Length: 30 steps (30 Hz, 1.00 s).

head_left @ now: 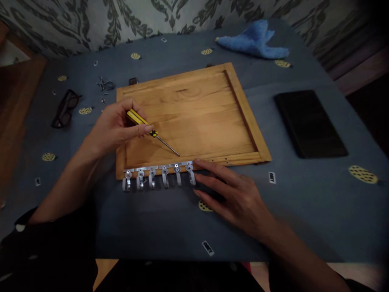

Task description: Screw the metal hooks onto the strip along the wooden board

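Note:
A framed wooden board (pixel 194 109) lies flat on a blue-covered table (pixel 304 190). A metal rail with several hooks (pixel 158 173) sits along the board's near edge. My left hand (pixel 114 127) is closed round a yellow-handled screwdriver (pixel 152 132), its tip pointing down toward the rail's right part. My right hand (pixel 234 194) rests on the cloth with fingers stretched out, the fingertips touching the rail's right end.
A black tablet (pixel 308 121) lies to the right. A blue fluffy cloth (pixel 255 40) sits at the back. Dark glasses (pixel 65 107) and small metal parts (pixel 105 86) lie at the left. Patterned fabric stands behind the table.

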Motion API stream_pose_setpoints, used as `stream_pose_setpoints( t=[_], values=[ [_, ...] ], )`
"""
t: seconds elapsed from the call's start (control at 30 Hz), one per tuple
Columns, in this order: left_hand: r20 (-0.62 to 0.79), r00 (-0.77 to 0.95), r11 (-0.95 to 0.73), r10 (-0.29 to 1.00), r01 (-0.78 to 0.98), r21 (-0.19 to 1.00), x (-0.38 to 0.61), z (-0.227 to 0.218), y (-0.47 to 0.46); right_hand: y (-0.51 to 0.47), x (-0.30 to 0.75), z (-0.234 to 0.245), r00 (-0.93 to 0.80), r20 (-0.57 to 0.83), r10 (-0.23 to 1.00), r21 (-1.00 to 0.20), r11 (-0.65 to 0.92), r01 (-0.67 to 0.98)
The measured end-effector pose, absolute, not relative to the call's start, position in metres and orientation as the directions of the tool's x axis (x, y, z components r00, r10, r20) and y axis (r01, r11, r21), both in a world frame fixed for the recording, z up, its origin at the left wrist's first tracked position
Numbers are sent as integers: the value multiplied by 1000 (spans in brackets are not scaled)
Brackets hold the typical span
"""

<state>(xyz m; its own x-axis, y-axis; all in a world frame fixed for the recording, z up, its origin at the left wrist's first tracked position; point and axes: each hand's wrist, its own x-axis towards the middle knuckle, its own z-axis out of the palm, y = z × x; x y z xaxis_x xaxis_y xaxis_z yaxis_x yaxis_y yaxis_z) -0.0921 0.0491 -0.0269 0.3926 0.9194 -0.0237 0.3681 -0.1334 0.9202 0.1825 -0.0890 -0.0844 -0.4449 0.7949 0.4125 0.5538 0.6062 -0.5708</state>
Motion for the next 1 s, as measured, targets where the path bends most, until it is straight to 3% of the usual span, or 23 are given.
stream_pose_setpoints(
  t=[0.13, 0.27, 0.5, 0.83, 1.0],
  values=[
    [-99, 441, -162, 892, 516, 842, -107, -32, 60, -88, 182, -83, -456, 398, 796, -559, 605, 568],
    [-71, 478, -252, 875, 576, 778, -112, -39, 62, -87, 182, -84, -458, 417, 785, -545, 619, 566],
    [-15, 578, -475, 816, 685, 552, -112, -40, 65, -86, 181, -83, -482, 423, 768, -506, 641, 577],
    [16, 616, -520, 788, 651, 554, -113, -42, 64, -86, 181, -87, -467, 416, 780, -550, 625, 554],
    [40, 564, -424, 825, 570, 703, -106, -30, 55, -86, 181, -89, -457, 421, 783, -554, 621, 554]
  ],
)
